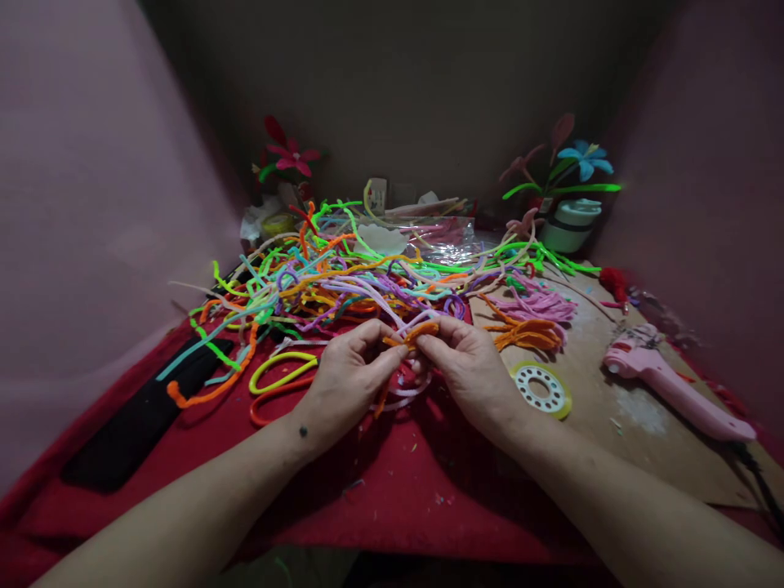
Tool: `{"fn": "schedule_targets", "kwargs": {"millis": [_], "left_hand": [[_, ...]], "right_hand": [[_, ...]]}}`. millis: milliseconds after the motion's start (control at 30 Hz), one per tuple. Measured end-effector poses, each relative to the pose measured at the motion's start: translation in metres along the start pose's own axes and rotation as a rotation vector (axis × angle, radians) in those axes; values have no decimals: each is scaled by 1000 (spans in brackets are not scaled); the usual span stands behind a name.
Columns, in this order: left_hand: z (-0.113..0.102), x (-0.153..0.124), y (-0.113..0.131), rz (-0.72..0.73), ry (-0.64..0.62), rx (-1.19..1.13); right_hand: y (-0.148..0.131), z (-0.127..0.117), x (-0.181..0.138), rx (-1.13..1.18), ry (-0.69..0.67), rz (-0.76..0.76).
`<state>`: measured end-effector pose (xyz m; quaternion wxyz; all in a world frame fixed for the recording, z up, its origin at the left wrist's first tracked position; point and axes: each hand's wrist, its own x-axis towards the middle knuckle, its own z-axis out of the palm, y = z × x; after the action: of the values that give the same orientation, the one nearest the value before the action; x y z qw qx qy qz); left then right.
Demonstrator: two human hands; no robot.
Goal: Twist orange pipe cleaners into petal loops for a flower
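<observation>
My left hand (349, 371) and my right hand (469, 367) meet at the middle of the table, both pinching a bent orange pipe cleaner (416, 333) between fingertips. A pale pink loop of pipe cleaner (404, 400) hangs under the fingers. Just behind the hands spreads a big tangled pile of pipe cleaners (343, 273) in green, purple, orange and blue. A yellow and an orange loop (278, 380) lie on the red cloth (392, 482) left of my left hand.
A pink glue gun (667, 384) and a tape roll (542, 388) lie on a brown board (643, 441) at right, beside cut orange pieces (527, 331) and pink pieces (542, 304). Pipe-cleaner flowers (291, 155) stand at the back, a black pouch (140, 416) at left.
</observation>
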<state>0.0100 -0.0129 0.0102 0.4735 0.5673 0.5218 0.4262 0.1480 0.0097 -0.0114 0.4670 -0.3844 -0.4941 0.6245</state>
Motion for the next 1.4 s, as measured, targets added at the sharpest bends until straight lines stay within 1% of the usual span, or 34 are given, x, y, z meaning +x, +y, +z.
{"fn": "schedule_targets", "kwargs": {"millis": [100, 167, 267, 333, 433, 533, 767, 933, 1067, 1233, 1400], "left_hand": [[1, -1, -7, 88, 26, 104], [1, -1, -9, 103, 35, 130], [2, -1, -8, 22, 0, 65], [2, 0, -6, -40, -21, 10], [2, 0, -4, -77, -29, -32], [1, 0, -4, -82, -21, -24], [-1, 2, -6, -90, 7, 14], [-1, 0, -3, -63, -9, -35], [-1, 0, -3, -87, -15, -53], [-3, 3, -5, -69, -27, -108], [-4, 3, -4, -70, -33, -119]], "right_hand": [[2, 0, -1, -14, -10, -53], [2, 0, -2, -31, -19, -96], [3, 1, -2, -43, -22, -111], [4, 1, -2, -19, -28, -75], [5, 1, 0, 30, -42, -26], [6, 0, 1, 47, -26, -14], [1, 0, 0, 47, -5, -46], [2, -2, 1, 21, 1, -75], [1, -2, 0, 1, -7, -55], [-2, -1, -1, 17, -10, -78], [0, -2, 0, 11, -19, -58]]}}
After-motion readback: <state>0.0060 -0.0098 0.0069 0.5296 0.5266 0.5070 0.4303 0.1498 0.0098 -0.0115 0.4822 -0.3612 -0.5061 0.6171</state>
